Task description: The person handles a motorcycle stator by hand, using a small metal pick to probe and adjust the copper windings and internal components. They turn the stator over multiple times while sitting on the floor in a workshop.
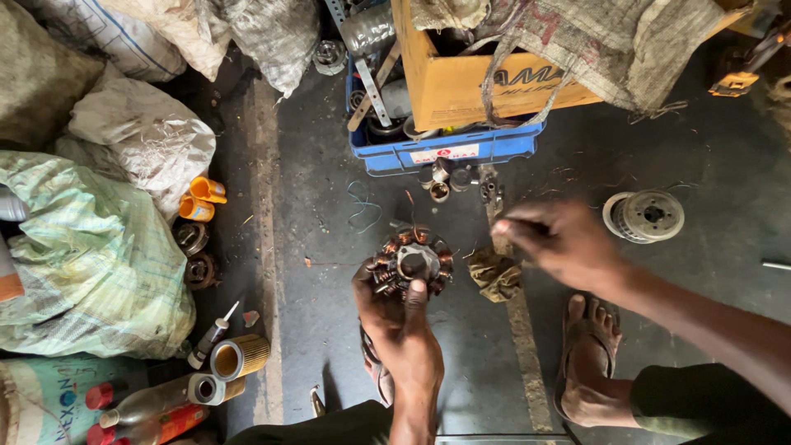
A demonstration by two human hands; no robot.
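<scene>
A round metal stator ring wound with copper coils (412, 260) is gripped in the left hand (401, 325), held above a dark, oil-stained concrete floor (329, 272). The thumb is laid over the ring's lower edge and the fingers are curled beneath it. The right hand (554, 241) is raised just to the right of the ring, apart from it and blurred; its fingertips are pinched together, but whether anything is held between them cannot be told. A crumpled olive-brown rag (496, 274) is seen on the floor between the two hands. A sandalled foot (587, 363) is planted below the right hand. Beyond the ring, a blue plastic crate (445, 148) carrying a yellow cardboard box (470, 86) is placed. A grey ribbed metal pulley (647, 216) lies at the right. Woven sacks (91, 255) are piled along the left, with two small orange plastic caps (202, 199) beside them.
</scene>
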